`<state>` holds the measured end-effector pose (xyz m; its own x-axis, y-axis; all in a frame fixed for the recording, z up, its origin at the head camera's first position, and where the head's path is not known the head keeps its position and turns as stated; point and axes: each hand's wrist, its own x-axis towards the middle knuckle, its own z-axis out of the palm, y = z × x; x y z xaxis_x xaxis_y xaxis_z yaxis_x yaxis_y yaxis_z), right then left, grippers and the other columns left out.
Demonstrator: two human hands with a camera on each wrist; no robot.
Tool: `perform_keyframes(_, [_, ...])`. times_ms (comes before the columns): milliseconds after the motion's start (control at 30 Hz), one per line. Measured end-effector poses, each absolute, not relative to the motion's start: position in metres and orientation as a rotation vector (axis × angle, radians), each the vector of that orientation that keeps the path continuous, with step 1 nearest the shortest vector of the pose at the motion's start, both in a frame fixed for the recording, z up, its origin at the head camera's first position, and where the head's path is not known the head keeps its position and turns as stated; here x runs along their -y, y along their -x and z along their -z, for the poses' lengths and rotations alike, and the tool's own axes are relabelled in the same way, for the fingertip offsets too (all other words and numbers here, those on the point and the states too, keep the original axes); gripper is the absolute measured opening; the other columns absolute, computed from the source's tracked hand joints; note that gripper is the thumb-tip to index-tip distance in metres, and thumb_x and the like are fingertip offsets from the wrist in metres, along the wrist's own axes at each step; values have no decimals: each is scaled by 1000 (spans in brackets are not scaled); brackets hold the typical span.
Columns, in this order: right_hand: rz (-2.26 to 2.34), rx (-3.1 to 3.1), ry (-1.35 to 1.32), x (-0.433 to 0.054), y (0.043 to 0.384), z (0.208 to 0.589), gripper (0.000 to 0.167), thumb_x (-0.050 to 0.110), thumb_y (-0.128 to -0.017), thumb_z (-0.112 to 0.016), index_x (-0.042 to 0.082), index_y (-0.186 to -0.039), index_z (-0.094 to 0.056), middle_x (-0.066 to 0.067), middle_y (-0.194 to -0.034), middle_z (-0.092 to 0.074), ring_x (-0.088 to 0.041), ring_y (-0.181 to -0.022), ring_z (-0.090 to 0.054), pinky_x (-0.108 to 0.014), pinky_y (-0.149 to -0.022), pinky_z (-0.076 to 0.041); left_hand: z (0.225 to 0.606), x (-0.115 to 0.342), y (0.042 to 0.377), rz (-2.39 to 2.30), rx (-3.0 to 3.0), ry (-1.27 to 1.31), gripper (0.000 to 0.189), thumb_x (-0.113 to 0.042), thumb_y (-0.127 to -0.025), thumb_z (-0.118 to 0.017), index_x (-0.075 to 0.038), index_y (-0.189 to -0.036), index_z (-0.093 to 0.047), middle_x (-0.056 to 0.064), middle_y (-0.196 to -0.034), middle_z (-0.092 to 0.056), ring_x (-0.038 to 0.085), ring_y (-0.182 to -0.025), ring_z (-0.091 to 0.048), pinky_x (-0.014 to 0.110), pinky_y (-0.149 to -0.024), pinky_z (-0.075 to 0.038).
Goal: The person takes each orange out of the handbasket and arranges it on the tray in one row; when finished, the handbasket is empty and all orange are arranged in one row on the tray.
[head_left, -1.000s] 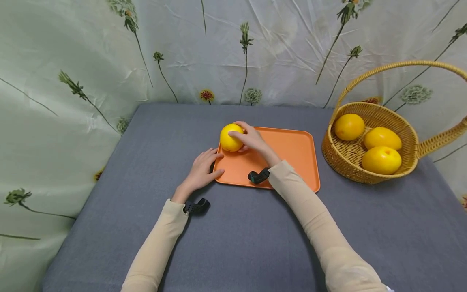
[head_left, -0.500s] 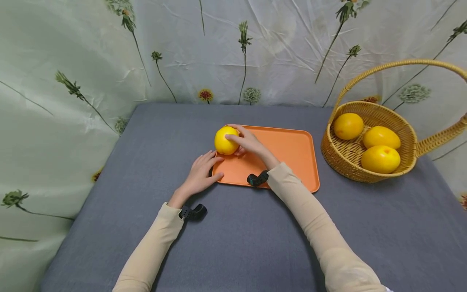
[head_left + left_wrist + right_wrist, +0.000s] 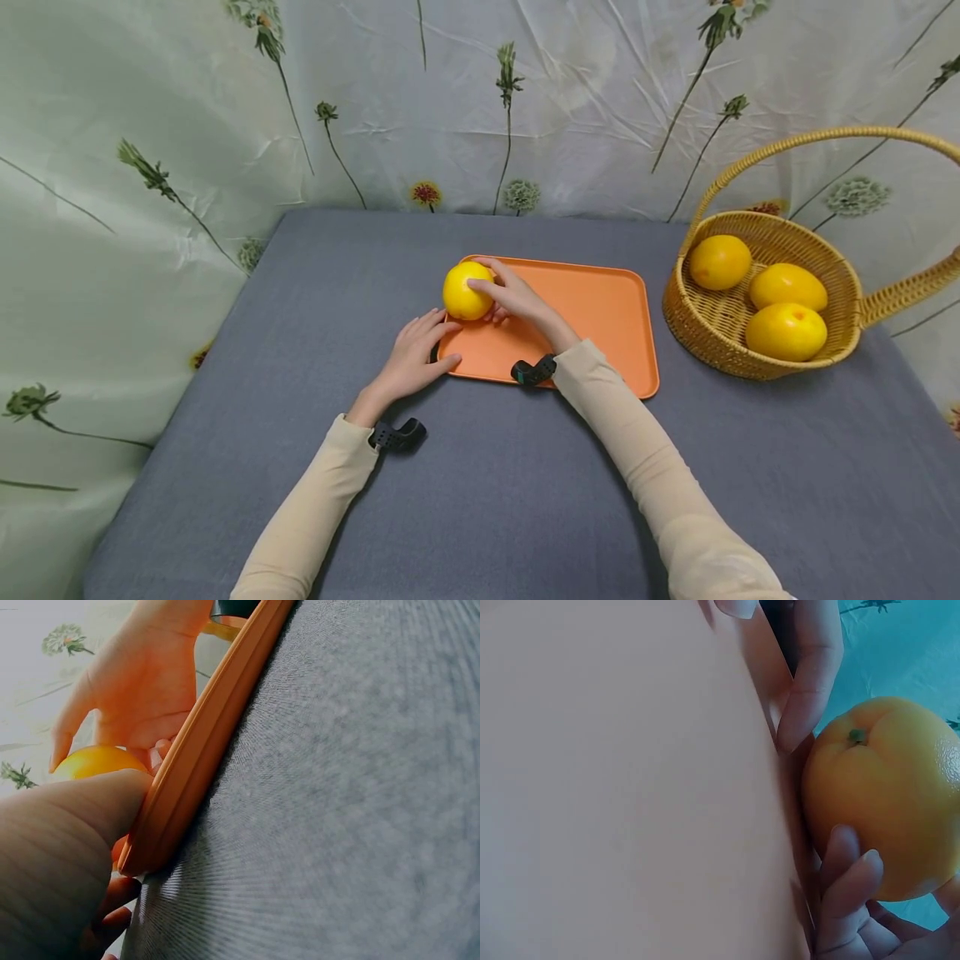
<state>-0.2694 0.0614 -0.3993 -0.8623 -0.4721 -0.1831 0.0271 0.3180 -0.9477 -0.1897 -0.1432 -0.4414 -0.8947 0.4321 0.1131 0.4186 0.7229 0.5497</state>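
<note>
Basket (image 3: 701, 337) with three yellow fruits (image 3: 786, 332) stands beside the orange tray (image 3: 600, 308). Right hand (image 3: 522, 302) grips a round fruit (image 3: 459, 292); left hand (image 3: 408, 358), fingers extended, touches the tray's edge.

Room above right part of tray (image 3: 603, 304); left fingers (image 3: 447, 363) and yellow fruit (image 3: 462, 293) block left edge.
</note>
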Motion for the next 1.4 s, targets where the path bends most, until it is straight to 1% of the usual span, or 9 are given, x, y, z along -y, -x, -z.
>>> perform_keyframes(233, [1507,-2185,313,-63,269,398,57,41,-96,-47,24,-147,-27,-19,-120,-54,-18,-59,-58,-25,-52,-49,441,141,189,-914,-2897,-711,49,-31,-88,-63,-9,-130,-54,17,-148,-40,34,-142,-28,57,-115,-17])
perform_keyframes(367, [1499,-2178,313,-66,269,399,58,42,-96,-46,24,-147,-26,-18,-119,-53,-18,-60,-58,-25,-53,-50,440,140,189,-922,-2891,-709,48,-31,-88,-63,-9,-130,-54,17,-148,-40,34,-142,-28,57,-116,-17])
perform_keyframes(600, [1501,-2150,321,-71,269,399,58,41,-97,-44,25,-149,-23,-20,-122,-53,-18,-61,-60,-26,-54,-52,441,140,188,-940,-2882,-709,48,-31,-88,-62,-8,-130,-53,17,-148,-39,35,-142,-27,57,-116,-16])
perform_keyframes(733, [1503,-2134,316,-76,267,399,58,42,-97,-43,25,-149,-21,-19,-129,-49,-19,-64,-61,-27,-58,-54,441,141,186,-952,-2871,-711,48,-31,-89,-62,-9,-131,-53,18,-147,-40,35,-142,-27,57,-116,-16])
perform_keyframes(833, [1496,-2130,302,-84,265,397,59,43,-98,-42,25,-149,-20,-17,-138,-44,-21,-70,-63,-28,-62,-55,439,142,186,-977,-2857,-717,49,-30,-89,-62,-8,-132,-52,18,-147,-40,35,-142,-27,58,-115,-16])
perform_keyframes(933, [1488,-2141,293,-94,262,391,60,44,-97,-42,26,-149,-19,-15,-142,-40,-23,-77,-64,-30,-67,-56,436,143,186,-1002,-2854,-729,49,-29,-90,-61,-7,-132,-51,18,-148,-39,35,-142,-27,57,-116,-16])
perform_keyframes(1100, [1493,-2161,327,-114,251,382,61,41,-97,-44,23,-150,-18,-18,-142,-40,-31,-88,-64,-35,-74,-56,435,147,183,-995,-2859,-735,49,-27,-91,-60,-8,-134,-50,16,-149,-38,34,-143,-26,55,-116,-16])
perform_keyframes(1233, [1491,-2195,377,-134,239,376,59,36,-99,-44,19,-150,-19,-21,-141,-39,-37,-97,-62,-43,-82,-55,437,147,176,-967,-2862,-717,49,-31,-92,-58,-10,-136,-49,13,-150,-37,32,-144,-24,55,-117,-13])
perform_keyframes(1400, [1488,-2280,412,-159,223,368,55,35,-99,-42,21,-149,-23,-22,-141,-38,-41,-106,-58,-51,-91,-49,439,149,163,-937,-2887,-697,48,-32,-93,-56,-10,-135,-50,13,-150,-37,32,-143,-25,55,-117,-13])
